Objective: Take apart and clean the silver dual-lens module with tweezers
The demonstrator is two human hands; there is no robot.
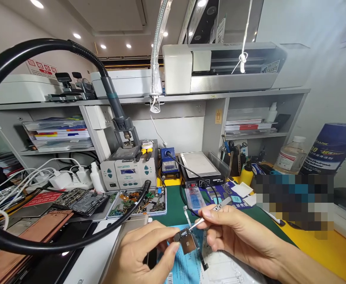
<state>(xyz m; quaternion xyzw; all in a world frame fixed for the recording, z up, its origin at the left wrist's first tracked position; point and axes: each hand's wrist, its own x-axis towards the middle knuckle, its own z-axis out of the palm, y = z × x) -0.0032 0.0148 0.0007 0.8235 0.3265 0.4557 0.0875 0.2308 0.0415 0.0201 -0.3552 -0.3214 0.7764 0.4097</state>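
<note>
Pinching a small flex-cable module (188, 243) at lower centre, left grip (150, 248) closed on its edge.
Right grip (230, 225) is closed around tweezers (197, 223); slipping, they could tear the flex tail (202, 259).

1. Part (187, 249): copper-brown with a small pale square, edged black.
2. Tweezers (221, 204): silver.
3. Mat (174, 202): plain green.
4. Surface (305, 245): yellow along its right edge.
5. Sheet (187, 269): pale blue, toward the surface's front edge.
6. Plate (36, 236): copper, near the left edge.
7. Bottle (246, 177): yellow, near the back edge.
8. Can (328, 152): dark blue, white and yellow lettering.
</note>
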